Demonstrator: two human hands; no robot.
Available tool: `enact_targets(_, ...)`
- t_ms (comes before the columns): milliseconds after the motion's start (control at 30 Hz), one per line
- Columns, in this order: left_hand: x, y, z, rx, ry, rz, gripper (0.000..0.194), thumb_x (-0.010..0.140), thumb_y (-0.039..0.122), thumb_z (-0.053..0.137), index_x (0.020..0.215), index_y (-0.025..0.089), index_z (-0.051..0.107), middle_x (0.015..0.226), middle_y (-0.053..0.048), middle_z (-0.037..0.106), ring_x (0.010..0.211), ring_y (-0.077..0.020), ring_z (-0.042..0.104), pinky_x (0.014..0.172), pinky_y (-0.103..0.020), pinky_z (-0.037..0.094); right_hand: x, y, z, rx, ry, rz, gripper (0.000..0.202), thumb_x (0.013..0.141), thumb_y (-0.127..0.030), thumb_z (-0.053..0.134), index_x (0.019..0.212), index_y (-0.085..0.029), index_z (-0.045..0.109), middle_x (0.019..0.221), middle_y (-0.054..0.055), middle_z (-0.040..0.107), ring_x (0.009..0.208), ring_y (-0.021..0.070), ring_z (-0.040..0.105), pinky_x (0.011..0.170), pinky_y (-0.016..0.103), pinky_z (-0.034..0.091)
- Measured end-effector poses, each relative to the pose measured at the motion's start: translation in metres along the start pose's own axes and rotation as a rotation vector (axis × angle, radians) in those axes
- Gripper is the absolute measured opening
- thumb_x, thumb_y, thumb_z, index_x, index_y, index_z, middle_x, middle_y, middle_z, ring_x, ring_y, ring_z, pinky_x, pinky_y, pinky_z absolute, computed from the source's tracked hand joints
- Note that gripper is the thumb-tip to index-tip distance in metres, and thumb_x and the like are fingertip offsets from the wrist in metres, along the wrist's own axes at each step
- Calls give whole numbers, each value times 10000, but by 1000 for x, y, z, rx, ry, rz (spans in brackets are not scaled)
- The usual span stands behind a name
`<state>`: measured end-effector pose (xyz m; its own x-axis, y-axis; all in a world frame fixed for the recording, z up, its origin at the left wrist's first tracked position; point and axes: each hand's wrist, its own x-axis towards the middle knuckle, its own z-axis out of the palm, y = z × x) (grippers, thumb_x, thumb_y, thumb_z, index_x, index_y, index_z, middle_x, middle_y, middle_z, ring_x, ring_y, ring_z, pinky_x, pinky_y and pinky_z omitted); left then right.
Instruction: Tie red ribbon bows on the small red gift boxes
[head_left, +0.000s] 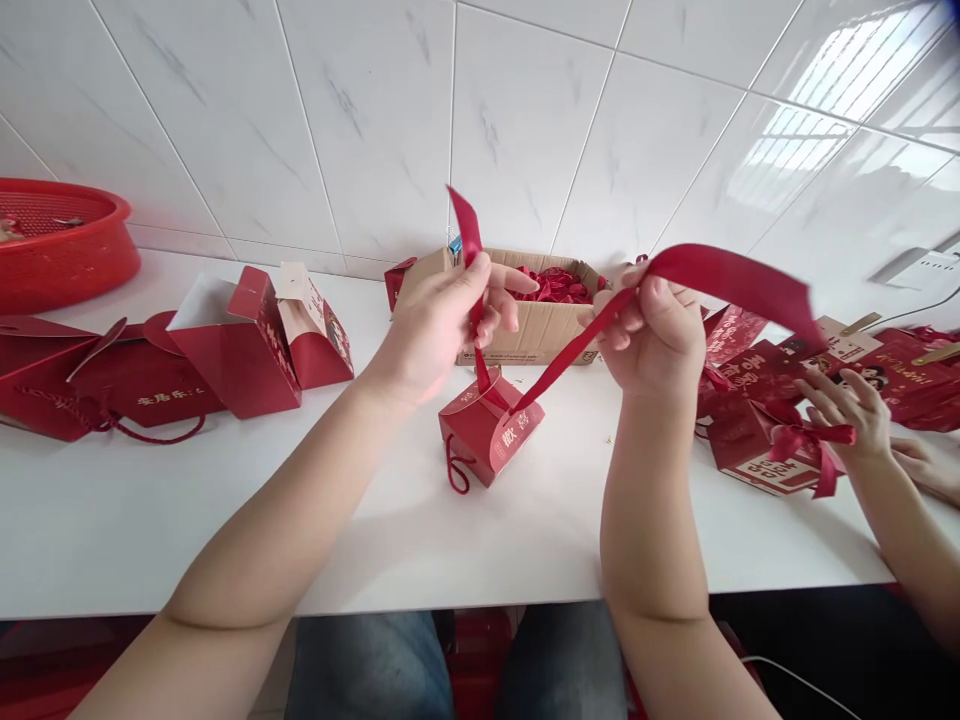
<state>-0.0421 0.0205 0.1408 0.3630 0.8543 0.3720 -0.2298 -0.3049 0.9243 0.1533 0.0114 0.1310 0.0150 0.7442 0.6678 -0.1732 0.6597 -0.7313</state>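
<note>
Two lengths of red ribbon (574,348) run up from the top of a small red box (484,440), and they're spread wide apart! That box sits on the white counter (450,550), dead centre, between the two forearms, a red cord (450,460) looped at its side. Left hand (459,310): grip pinched on one length, its tip poking up above the thumb. Right hand (651,335): grip closed around the other, and look at that broad tail arching off to the right! Just behind the box, a cardboard carton (525,330) holds a heap of red ribbons (559,286). Out left, a row of red paper boxes (247,350), with a red plastic basket (67,265) beyond. Over on the right, a co-worker's hand (847,410) is at a box with a bow (757,455), more red packaging crowding behind. White tiles (390,130) back it all.
</note>
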Motion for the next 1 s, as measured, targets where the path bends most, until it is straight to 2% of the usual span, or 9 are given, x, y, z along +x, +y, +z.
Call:
enact_targets(67, -2, 2, 0, 70, 12, 69, 329, 934, 402, 467, 880, 173, 698, 651, -19, 580, 631, -124, 560, 620, -262, 447, 2, 0, 7, -13, 54, 10, 189, 811, -432, 665, 758, -254, 635, 606, -44, 455, 479, 71, 437, 487, 253, 437)
enact_targets(167, -5, 6, 0, 136, 56, 137, 284, 927, 370, 509, 917, 181, 720, 694, -23, 618, 712, -135, 593, 700, -273, 458, 4, 1, 14, -116, 94, 26, 241, 866, -473, 589, 791, -248, 633, 687, -23, 492, 584, 80, 520, 551, 246, 469)
enact_targets(333, -3, 6, -1, 188, 100, 167, 271, 931, 360, 519, 931, 200, 737, 820, -31, 669, 855, -156, 624, 779, -284, 458, 2, 4, 22, -278, 82, 10, 311, 889, -534, 519, 836, -247, 626, 771, -3, 546, 736, 110, 595, 631, 258, 491)
enact_targets(600, 12, 14, 2, 252, 73, 191, 244, 884, 402, 588, 898, 199, 723, 863, -26, 686, 1010, -217, 615, 862, -312, 460, -1, 4, 37, -207, 52, 52, 286, 906, -476, 528, 817, -218, 611, 781, 6, 578, 769, 120, 606, 715, 274, 511)
enact_targets(800, 20, 27, 2, 366, -27, 203, 296, 865, 466, 593, 780, 197, 681, 716, -14, 644, 915, -220, 638, 775, -310, 479, -2, 2, 38, -233, 60, 30, 320, 919, -497, 494, 819, -215, 607, 733, 4, 567, 759, 132, 609, 700, 284, 509)
enact_targets(1000, 25, 34, 4, 485, -15, 231, 332, 890, 475, 550, 748, 187, 635, 673, -10, 613, 829, -202, 635, 732, -315, 476, -1, 4, 35, -172, 71, 33, 315, 917, -484, 504, 808, -212, 618, 714, -2, 572, 692, 113, 596, 677, 270, 508)
